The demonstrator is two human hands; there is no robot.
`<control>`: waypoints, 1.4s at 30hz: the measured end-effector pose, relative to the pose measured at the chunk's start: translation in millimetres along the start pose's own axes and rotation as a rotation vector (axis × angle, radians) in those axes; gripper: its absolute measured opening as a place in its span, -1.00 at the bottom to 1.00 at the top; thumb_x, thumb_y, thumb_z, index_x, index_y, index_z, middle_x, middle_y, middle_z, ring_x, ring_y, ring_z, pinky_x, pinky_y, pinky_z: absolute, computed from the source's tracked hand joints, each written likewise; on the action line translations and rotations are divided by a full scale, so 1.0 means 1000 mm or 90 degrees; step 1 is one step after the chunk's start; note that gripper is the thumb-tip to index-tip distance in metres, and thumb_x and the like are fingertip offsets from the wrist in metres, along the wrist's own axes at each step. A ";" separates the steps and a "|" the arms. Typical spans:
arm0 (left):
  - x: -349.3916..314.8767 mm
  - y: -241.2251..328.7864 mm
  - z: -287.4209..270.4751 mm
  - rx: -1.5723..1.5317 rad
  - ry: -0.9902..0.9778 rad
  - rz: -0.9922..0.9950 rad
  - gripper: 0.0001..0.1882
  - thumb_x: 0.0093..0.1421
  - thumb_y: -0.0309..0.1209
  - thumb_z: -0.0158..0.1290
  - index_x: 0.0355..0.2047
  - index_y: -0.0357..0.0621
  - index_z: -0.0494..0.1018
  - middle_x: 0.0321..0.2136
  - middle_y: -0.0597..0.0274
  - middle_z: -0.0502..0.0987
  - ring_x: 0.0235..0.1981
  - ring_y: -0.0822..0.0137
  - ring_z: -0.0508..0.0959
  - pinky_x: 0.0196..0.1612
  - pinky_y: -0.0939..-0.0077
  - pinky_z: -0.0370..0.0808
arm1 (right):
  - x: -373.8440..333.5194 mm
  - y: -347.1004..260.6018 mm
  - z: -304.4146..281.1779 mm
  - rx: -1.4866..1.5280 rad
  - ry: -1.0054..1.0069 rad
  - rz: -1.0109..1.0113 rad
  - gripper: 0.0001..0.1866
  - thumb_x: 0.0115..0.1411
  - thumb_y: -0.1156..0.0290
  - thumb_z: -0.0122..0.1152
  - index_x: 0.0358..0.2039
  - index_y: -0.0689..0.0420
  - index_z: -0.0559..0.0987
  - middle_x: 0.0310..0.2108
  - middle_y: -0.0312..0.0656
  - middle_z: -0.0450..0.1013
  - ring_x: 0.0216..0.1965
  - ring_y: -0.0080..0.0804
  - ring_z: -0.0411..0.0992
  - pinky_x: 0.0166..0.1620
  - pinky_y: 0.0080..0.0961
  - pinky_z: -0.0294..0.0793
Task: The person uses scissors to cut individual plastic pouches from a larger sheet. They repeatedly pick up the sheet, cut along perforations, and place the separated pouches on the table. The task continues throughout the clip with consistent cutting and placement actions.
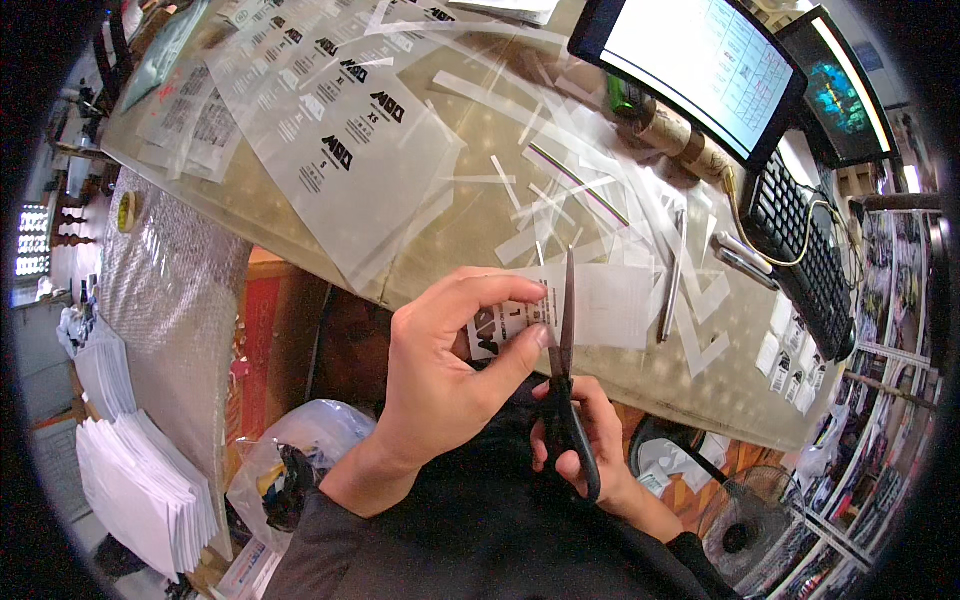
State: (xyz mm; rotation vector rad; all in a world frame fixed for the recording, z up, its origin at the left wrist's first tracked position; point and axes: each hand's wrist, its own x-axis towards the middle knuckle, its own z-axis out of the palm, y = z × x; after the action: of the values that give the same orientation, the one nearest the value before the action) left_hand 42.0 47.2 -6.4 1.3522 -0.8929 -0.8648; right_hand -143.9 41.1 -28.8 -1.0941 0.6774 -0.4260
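Between the thumb and fingers of my left hand (440, 365) is a small translucent film piece (614, 305) with black print at its left end. My right hand (605, 445) grips black-handled scissors (566, 410), its fingers in the loops. The blades point away from me, slightly parted, and cross the film just right of my left fingertips. Whether they have cut into it, I cannot tell. Both hands are above the near edge of the table (400, 270). Beyond them lies a large translucent sheet (390, 190) with rows of black prints.
Narrow clear strips (600, 190) litter the table, with a metal ruler-like bar (673, 280) and pens (745, 255) to the right. Small printed pieces (795, 370) lie near the keyboard (800, 250). A monitor (700, 70) stands behind. White paper stacks (145, 490) are at left, a fan (740, 530) lower right.
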 end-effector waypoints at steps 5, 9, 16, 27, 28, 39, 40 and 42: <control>-0.001 0.002 -0.001 0.007 -0.005 -0.009 -0.75 -0.04 -0.65 0.13 -0.29 -0.30 0.47 -0.34 0.20 0.48 -0.36 0.55 0.47 -0.34 0.71 0.41 | -0.001 -0.001 0.000 -0.005 0.003 -0.009 -0.34 0.03 0.15 0.29 -0.01 0.29 0.24 -0.59 -0.27 0.37 -0.55 -0.58 0.34 -0.46 -0.64 0.30; 0.001 0.000 -0.001 0.013 -0.013 0.013 -0.75 -0.03 -0.64 0.13 -0.28 -0.30 0.47 -0.33 0.19 0.48 -0.34 0.53 0.47 -0.33 0.70 0.41 | -0.003 0.001 -0.001 -0.004 0.002 -0.009 -0.36 0.03 0.19 0.30 -0.01 0.29 0.26 -0.58 -0.28 0.37 -0.54 -0.59 0.35 -0.45 -0.66 0.30; 0.001 0.005 -0.001 -0.012 -0.022 -0.042 -0.73 -0.04 -0.67 0.12 -0.26 -0.35 0.45 -0.30 0.20 0.47 -0.24 0.49 0.45 -0.17 0.65 0.37 | -0.003 -0.001 -0.002 -0.001 0.004 -0.005 -0.37 0.03 0.24 0.31 0.00 0.28 0.26 -0.58 -0.28 0.38 -0.55 -0.61 0.35 -0.48 -0.68 0.29; 0.004 -0.002 0.003 0.009 0.006 0.003 -0.76 -0.05 -0.61 0.12 -0.30 -0.28 0.48 -0.40 0.14 0.49 -0.35 0.47 0.49 -0.28 0.64 0.41 | -0.003 -0.002 0.001 -0.040 0.033 0.009 -0.43 0.04 0.35 0.31 0.00 0.24 0.28 -0.58 -0.28 0.39 -0.65 -0.63 0.35 -0.60 -0.70 0.29; 0.005 -0.004 0.003 0.006 -0.010 -0.016 -0.75 -0.04 -0.63 0.11 -0.28 -0.30 0.47 -0.37 0.17 0.48 -0.31 0.49 0.47 -0.25 0.66 0.39 | -0.002 -0.001 0.001 -0.050 0.045 0.014 -0.44 0.04 0.34 0.31 -0.01 0.25 0.28 -0.58 -0.29 0.39 -0.66 -0.63 0.35 -0.61 -0.70 0.29; 0.015 -0.021 0.008 -0.080 0.084 0.057 -0.53 -0.01 -0.70 0.01 -0.06 -0.22 0.19 -0.30 0.13 0.43 -0.34 0.44 0.48 -0.35 0.63 0.43 | -0.003 -0.003 -0.005 0.050 0.146 0.050 -0.45 0.05 0.28 0.29 -0.03 0.21 0.28 -0.58 -0.31 0.34 -0.68 -0.59 0.35 -0.63 -0.67 0.36; 0.016 -0.018 0.007 -0.088 0.071 0.036 -0.51 -0.01 -0.71 0.02 -0.06 -0.20 0.15 -0.28 0.13 0.42 -0.34 0.44 0.48 -0.36 0.65 0.43 | -0.004 -0.004 -0.008 0.038 0.145 0.055 -0.45 0.05 0.28 0.29 -0.03 0.21 0.28 -0.58 -0.31 0.34 -0.68 -0.59 0.35 -0.63 -0.66 0.37; 0.018 -0.012 0.004 -0.105 0.046 -0.006 -0.47 -0.01 -0.72 0.03 -0.07 -0.18 0.07 -0.26 0.14 0.40 -0.34 0.45 0.49 -0.39 0.69 0.42 | -0.008 -0.005 -0.013 0.028 0.142 0.059 -0.45 0.05 0.27 0.29 -0.03 0.20 0.28 -0.58 -0.30 0.34 -0.67 -0.58 0.35 -0.62 -0.65 0.37</control>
State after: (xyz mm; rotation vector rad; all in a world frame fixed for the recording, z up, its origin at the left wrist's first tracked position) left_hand 45.5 29.1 -18.0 1.2368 -0.7440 -0.8723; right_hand -158.8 35.9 -25.9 -0.9787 0.9079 -0.4857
